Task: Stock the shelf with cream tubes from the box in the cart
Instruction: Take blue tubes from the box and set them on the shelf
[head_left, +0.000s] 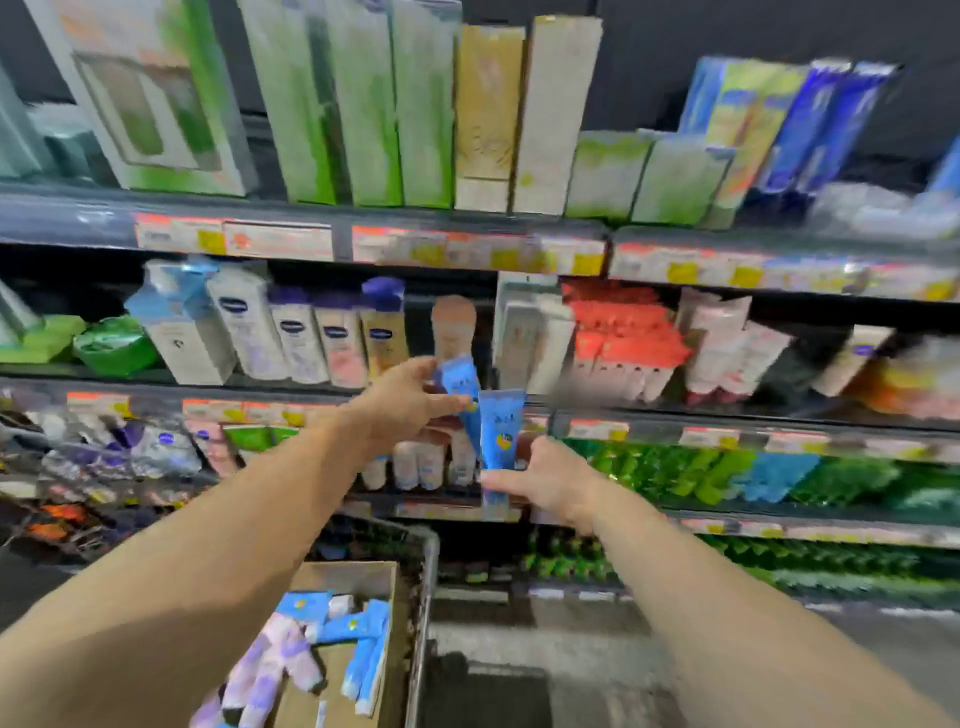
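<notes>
Both arms reach toward the store shelves. My left hand (402, 402) pinches the top of a blue cream tube (460, 382), tilted, in front of the middle shelf (675, 418). My right hand (545, 480) grips the lower end of a second blue cream tube (498, 431), held upright just right of the first; the two tubes touch or overlap. Below, a cardboard box (358, 577) in the metal cart (428, 561) holds several more blue tubes (363, 644) and some purple-and-white ones (270, 660). The picture is motion-blurred.
The middle shelf carries white lotion bottles (291, 332) on the left and red and white boxes (623, 338) on the right. Green cartons (363, 104) fill the top shelf. Small tubes (415, 462) stand on the shelf behind my hands. Grey floor (545, 649) lies right of the cart.
</notes>
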